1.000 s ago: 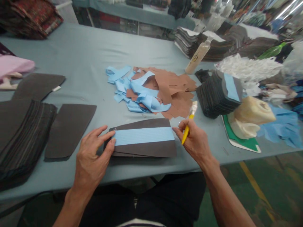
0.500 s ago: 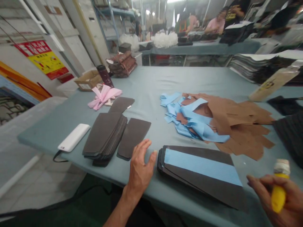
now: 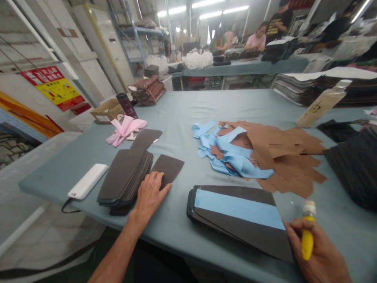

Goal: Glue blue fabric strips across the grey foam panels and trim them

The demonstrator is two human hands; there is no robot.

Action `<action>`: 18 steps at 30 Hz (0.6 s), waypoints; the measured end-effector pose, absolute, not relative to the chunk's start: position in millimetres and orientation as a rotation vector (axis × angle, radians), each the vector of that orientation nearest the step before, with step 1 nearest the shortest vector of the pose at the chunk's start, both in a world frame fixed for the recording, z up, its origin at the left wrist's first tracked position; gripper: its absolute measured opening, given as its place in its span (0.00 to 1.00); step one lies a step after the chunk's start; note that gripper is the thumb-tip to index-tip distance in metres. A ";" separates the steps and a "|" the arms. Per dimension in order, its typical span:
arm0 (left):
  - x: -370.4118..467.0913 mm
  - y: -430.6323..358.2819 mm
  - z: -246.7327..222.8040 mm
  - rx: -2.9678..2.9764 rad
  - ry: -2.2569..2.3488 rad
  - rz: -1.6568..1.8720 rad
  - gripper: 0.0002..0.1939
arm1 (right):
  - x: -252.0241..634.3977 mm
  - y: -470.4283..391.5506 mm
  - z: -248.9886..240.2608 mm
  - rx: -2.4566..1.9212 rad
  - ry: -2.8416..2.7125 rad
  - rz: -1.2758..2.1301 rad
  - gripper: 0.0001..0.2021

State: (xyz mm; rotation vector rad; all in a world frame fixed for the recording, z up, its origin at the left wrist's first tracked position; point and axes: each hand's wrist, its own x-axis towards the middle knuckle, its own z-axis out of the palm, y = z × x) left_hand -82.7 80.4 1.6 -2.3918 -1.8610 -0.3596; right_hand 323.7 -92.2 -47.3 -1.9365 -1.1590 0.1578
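My left hand [image 3: 150,193] lies palm down with its fingers spread on the near end of a single dark panel [image 3: 170,168]. Right beside it is a thick stack of similar dark panels [image 3: 122,173]. In front of me is another pile of dark panels [image 3: 250,232], with a light blue strip [image 3: 237,206] lying lengthwise on its top piece. My right hand [image 3: 319,247] is closed around a yellow-handled brush [image 3: 308,236], bristles pointing up and away. Its thumb and forefinger touch the right end of the top panel; whether they pinch it I cannot tell.
Loose blue strips [image 3: 235,151] and brown pieces [image 3: 282,147] spread beyond the pile. A bottle [image 3: 322,104] stands at the right near dark stacked material [image 3: 353,171]. At the left are a white phone-like device [image 3: 87,181], pink fabric [image 3: 126,129] and a cardboard box [image 3: 106,111].
My left hand has moved left from the table between the piles onto the single dark panel. My right hand, with the brush, has come left to the end of the blue-striped panel.
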 end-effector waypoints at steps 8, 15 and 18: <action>-85.4 80.4 15.4 -2.499 -1.680 -0.294 0.15 | 313.0 -94.2 -37.3 -1.979 -1.036 0.310 0.20; -74.2 83.5 24.4 -2.388 -1.615 -0.605 0.18 | 308.8 -89.0 -27.5 -1.893 -1.031 0.295 0.18; -56.6 81.7 33.4 -2.381 -1.531 -0.774 0.19 | 306.4 -88.8 -26.0 -1.810 -1.030 0.284 0.16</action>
